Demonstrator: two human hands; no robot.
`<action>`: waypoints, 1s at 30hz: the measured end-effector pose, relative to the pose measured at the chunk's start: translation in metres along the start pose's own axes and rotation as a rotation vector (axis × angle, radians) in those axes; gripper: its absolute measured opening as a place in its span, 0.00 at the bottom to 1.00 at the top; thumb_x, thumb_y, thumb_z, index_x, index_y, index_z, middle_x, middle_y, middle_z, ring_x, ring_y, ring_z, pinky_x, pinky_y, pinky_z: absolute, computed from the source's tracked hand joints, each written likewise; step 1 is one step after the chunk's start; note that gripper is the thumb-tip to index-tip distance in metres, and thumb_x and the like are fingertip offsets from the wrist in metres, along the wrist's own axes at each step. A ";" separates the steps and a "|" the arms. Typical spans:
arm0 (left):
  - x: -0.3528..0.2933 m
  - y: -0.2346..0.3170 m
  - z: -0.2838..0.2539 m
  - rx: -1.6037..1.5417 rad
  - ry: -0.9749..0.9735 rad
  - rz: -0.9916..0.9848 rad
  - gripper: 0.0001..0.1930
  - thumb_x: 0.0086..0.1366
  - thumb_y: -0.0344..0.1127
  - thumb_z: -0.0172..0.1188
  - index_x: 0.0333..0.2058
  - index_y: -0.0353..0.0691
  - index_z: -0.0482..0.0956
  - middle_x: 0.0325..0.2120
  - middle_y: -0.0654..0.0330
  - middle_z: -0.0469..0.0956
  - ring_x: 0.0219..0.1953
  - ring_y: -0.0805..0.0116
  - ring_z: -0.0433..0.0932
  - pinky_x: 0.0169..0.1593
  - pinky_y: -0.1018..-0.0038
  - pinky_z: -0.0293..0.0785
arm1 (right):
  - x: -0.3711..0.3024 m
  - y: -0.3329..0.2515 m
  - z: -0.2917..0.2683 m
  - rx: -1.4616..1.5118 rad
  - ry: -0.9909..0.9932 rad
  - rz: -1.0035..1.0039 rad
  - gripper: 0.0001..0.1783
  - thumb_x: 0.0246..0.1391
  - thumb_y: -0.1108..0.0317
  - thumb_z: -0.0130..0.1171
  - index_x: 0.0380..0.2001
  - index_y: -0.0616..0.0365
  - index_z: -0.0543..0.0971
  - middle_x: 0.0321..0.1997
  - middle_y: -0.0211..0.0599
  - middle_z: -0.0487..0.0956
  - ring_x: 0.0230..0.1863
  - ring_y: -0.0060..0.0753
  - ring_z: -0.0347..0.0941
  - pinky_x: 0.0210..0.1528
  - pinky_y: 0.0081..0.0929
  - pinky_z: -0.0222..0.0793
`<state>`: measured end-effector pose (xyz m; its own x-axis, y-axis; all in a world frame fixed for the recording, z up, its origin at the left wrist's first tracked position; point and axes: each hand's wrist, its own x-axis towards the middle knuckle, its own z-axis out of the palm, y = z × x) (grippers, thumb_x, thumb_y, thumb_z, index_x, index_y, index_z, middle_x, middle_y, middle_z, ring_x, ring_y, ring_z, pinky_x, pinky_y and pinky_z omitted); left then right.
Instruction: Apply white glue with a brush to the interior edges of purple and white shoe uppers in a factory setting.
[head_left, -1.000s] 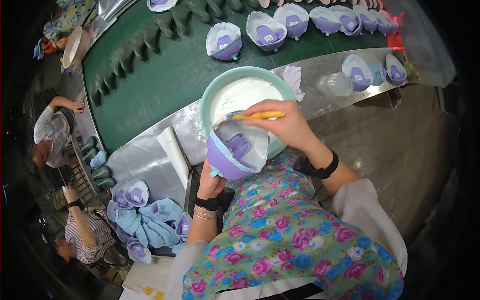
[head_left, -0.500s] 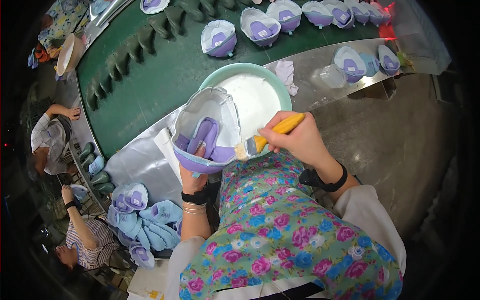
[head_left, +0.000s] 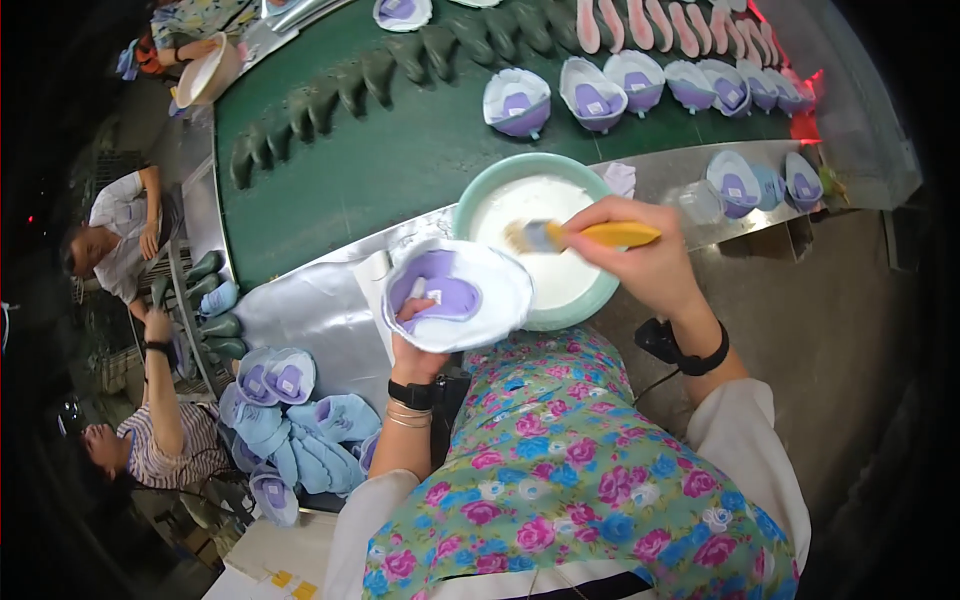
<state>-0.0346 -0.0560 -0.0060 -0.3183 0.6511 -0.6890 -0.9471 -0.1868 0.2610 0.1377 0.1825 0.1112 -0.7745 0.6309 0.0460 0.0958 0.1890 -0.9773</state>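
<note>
Brush (head_left: pixel 622 234), gripped by the right hand (head_left: pixel 640 262), is positioned over white fluid (head_left: pixel 575 276) in the green basin (head_left: pixel 572 316). Left hand (head_left: pixel 418 358) grips the purple-and-white shoe upper (head_left: pixel 495 300) at the basin's near-left side.

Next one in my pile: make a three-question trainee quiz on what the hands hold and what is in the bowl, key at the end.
1. Multiple choice: the right hand grips which item?
A) a folded cloth
B) a yellow-handled brush
C) a pair of scissors

2. True or false: the left hand holds a purple-and-white shoe upper.

3. Fill the gap: the round, pale green bowl contains a ____ substance.

Key: 1. B; 2. true; 3. white
</note>
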 end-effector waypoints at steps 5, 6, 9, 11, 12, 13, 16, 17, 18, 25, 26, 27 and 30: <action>-0.005 -0.011 0.028 0.385 -0.357 -0.021 0.18 0.65 0.31 0.49 0.54 0.37 0.66 0.49 0.54 0.71 0.49 0.64 0.73 0.53 0.66 0.72 | 0.031 -0.023 0.054 0.133 -0.469 -0.237 0.07 0.43 0.76 0.64 0.30 0.63 0.81 0.29 0.34 0.80 0.33 0.20 0.75 0.36 0.20 0.69; -0.004 -0.015 0.047 0.562 -0.453 0.098 0.18 0.65 0.33 0.49 0.53 0.36 0.66 0.50 0.53 0.70 0.50 0.63 0.72 0.52 0.64 0.73 | 0.036 -0.018 0.059 0.160 -0.535 -0.256 0.08 0.43 0.75 0.65 0.30 0.63 0.81 0.29 0.34 0.80 0.33 0.21 0.75 0.37 0.21 0.69; 0.006 -0.013 0.026 0.267 -0.260 -0.219 0.10 0.64 0.35 0.49 0.39 0.36 0.75 0.36 0.53 0.77 0.40 0.59 0.77 0.46 0.62 0.76 | 0.054 0.005 0.054 0.101 -0.405 -0.116 0.07 0.43 0.74 0.65 0.29 0.61 0.81 0.28 0.31 0.80 0.32 0.19 0.74 0.36 0.19 0.69; 0.011 -0.009 0.026 0.308 -0.253 -0.193 0.09 0.63 0.34 0.49 0.34 0.36 0.76 0.31 0.53 0.78 0.36 0.58 0.78 0.44 0.60 0.77 | 0.053 0.027 0.036 0.008 -0.291 -0.006 0.05 0.45 0.72 0.65 0.26 0.61 0.80 0.25 0.28 0.78 0.28 0.17 0.72 0.31 0.17 0.68; 0.017 -0.006 0.015 0.237 -0.175 -0.298 0.09 0.62 0.34 0.50 0.34 0.36 0.76 0.32 0.53 0.78 0.36 0.59 0.78 0.43 0.60 0.77 | 0.049 0.036 0.024 -0.051 -0.245 0.042 0.05 0.45 0.71 0.64 0.24 0.61 0.79 0.23 0.27 0.78 0.25 0.16 0.72 0.28 0.16 0.67; 0.023 -0.002 0.010 0.164 -0.100 -0.398 0.08 0.61 0.33 0.51 0.34 0.36 0.76 0.33 0.53 0.78 0.37 0.60 0.78 0.42 0.60 0.77 | 0.044 0.041 0.015 -0.048 -0.232 0.158 0.07 0.45 0.69 0.65 0.23 0.60 0.79 0.21 0.28 0.77 0.24 0.16 0.71 0.27 0.17 0.67; 0.028 0.020 0.061 0.245 -0.067 -0.333 0.09 0.61 0.34 0.52 0.39 0.39 0.74 0.33 0.60 0.77 0.34 0.68 0.77 0.38 0.71 0.75 | 0.017 0.050 -0.010 -0.057 -0.046 0.339 0.08 0.46 0.67 0.64 0.22 0.59 0.77 0.16 0.28 0.75 0.20 0.15 0.69 0.23 0.18 0.65; 0.043 0.037 0.052 0.205 -0.087 -0.347 0.10 0.63 0.35 0.51 0.41 0.40 0.73 0.34 0.60 0.77 0.34 0.69 0.76 0.39 0.72 0.75 | 0.013 0.050 -0.014 -0.009 0.053 0.394 0.07 0.46 0.69 0.65 0.22 0.60 0.78 0.17 0.27 0.76 0.19 0.14 0.69 0.22 0.17 0.64; 0.058 0.055 0.044 0.218 -0.069 -0.296 0.11 0.64 0.36 0.50 0.43 0.40 0.73 0.35 0.60 0.77 0.35 0.69 0.75 0.40 0.72 0.74 | 0.011 0.052 -0.018 0.002 0.126 0.396 0.07 0.46 0.70 0.65 0.23 0.61 0.78 0.17 0.26 0.76 0.19 0.14 0.69 0.22 0.15 0.64; 0.241 0.101 0.037 0.596 -0.186 0.176 0.19 0.68 0.34 0.45 0.56 0.45 0.59 0.51 0.56 0.68 0.51 0.56 0.71 0.52 0.60 0.72 | -0.018 0.072 -0.033 0.049 0.328 0.555 0.04 0.48 0.75 0.62 0.25 0.64 0.77 0.18 0.31 0.76 0.19 0.17 0.70 0.22 0.14 0.65; 0.269 0.096 0.038 0.495 -0.221 0.174 0.21 0.67 0.32 0.46 0.58 0.46 0.56 0.52 0.55 0.66 0.52 0.55 0.70 0.54 0.58 0.70 | -0.019 0.077 -0.030 0.058 0.320 0.576 0.05 0.48 0.75 0.62 0.25 0.65 0.77 0.19 0.32 0.76 0.19 0.18 0.71 0.22 0.15 0.67; 0.294 0.090 0.035 0.392 -0.250 0.174 0.24 0.66 0.30 0.47 0.60 0.47 0.54 0.54 0.54 0.65 0.53 0.54 0.69 0.57 0.57 0.68 | -0.017 0.080 -0.025 0.045 0.322 0.609 0.05 0.48 0.75 0.61 0.25 0.65 0.76 0.19 0.33 0.76 0.19 0.18 0.71 0.23 0.15 0.67; 0.325 0.075 -0.004 0.302 -0.210 0.060 0.31 0.63 0.20 0.43 0.63 0.46 0.47 0.58 0.51 0.58 0.54 0.51 0.67 0.58 0.57 0.67 | -0.008 0.085 -0.008 0.015 0.236 0.635 0.04 0.49 0.75 0.60 0.26 0.65 0.76 0.21 0.34 0.76 0.20 0.19 0.71 0.23 0.16 0.68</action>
<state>-0.2094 0.1385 -0.2125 -0.3276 0.7883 -0.5208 -0.8624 -0.0243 0.5057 0.1569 0.1998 0.0300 -0.4131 0.7637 -0.4961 0.4773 -0.2824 -0.8321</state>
